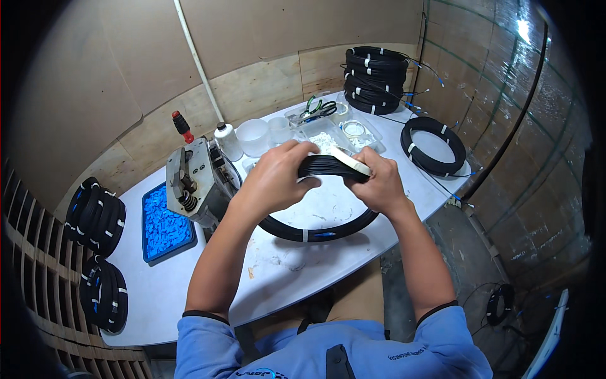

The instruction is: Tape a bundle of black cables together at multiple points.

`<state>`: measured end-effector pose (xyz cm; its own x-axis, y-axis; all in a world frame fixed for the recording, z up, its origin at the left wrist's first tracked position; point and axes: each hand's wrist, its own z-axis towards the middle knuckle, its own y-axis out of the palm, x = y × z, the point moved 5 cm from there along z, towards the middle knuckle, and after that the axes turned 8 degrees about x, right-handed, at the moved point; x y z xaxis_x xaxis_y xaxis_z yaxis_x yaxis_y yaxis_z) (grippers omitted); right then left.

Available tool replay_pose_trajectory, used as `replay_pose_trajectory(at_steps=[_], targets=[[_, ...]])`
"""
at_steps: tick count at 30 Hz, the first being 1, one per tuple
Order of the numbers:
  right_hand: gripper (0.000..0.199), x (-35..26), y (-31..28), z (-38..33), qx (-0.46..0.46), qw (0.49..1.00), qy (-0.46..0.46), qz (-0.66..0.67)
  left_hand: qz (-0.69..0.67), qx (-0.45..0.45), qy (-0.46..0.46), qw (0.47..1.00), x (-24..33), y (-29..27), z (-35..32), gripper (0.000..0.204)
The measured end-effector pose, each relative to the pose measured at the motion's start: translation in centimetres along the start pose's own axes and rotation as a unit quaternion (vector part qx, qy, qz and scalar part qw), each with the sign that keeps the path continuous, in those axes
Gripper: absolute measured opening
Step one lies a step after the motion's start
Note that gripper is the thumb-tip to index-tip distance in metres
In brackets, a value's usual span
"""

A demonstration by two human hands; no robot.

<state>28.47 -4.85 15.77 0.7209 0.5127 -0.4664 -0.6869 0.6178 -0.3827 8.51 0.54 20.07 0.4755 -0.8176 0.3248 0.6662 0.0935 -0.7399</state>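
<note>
in the head view, the blue shirt (435,338) bears a line of small dark lettering toward the right and a printed mark toward the left, at the lower edge; the wrapped brown wall (524,215) at the right carries faint print, too small to tell. the black cable coil (344,231) is in front of the person, over the counter (265,278), its far section between the two hands. the left hand (271,177) comes to that section from the left, its fingers clamped around the cable, thumb on the near side and the others over the far side. the right hand (382,183) has its fingers clamped on the white tape roll (353,162), which lies against the coil's far section, just right of the left fingers. on the coil's near section, opposite the hands, sit a white tape band (305,235) and, beside it, a blue connector (325,234). left of the hands stand a metal machine (202,180) and a blue tray (146,240) of small blue pieces; beyond them, a white bottle (228,144) stands near clear containers (254,139).
</note>
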Motion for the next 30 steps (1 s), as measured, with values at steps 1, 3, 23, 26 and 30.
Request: replay_pose_trajectory(at_steps=[1, 3, 23, 26, 30], targets=[[0.024, 0.5, -0.1, -0.1, 0.004, 1.0, 0.007, 0.004, -0.019, 0.066, 0.001, 0.998, -0.3, -0.9, -0.8, 0.035], [0.024, 0.9, -0.7, -0.1, -0.006, 0.999, 0.048, 0.008, -0.003, 0.078, -0.049, 0.996, -2.5, -1.3, -2.9, 0.037], [0.032, 2.8, -0.6, -0.3, 0.002, 0.985, 0.169, 0.013, 0.008, 0.143, -0.07, 0.987, -5.2, 0.9, -4.0, 0.037], [0.032, 1.7, -0.2, 0.3, -0.025, 0.988, 0.148, 0.021, 0.02, 0.108, 0.013, 0.994, -1.3, 1.0, -1.8, 0.048], [0.033, 1.7, -0.2, 0.5, -0.076, 0.984, 0.159, 0.024, 0.083, 0.031, -0.042, 0.995, -0.8, 1.8, 0.3, 0.033]])
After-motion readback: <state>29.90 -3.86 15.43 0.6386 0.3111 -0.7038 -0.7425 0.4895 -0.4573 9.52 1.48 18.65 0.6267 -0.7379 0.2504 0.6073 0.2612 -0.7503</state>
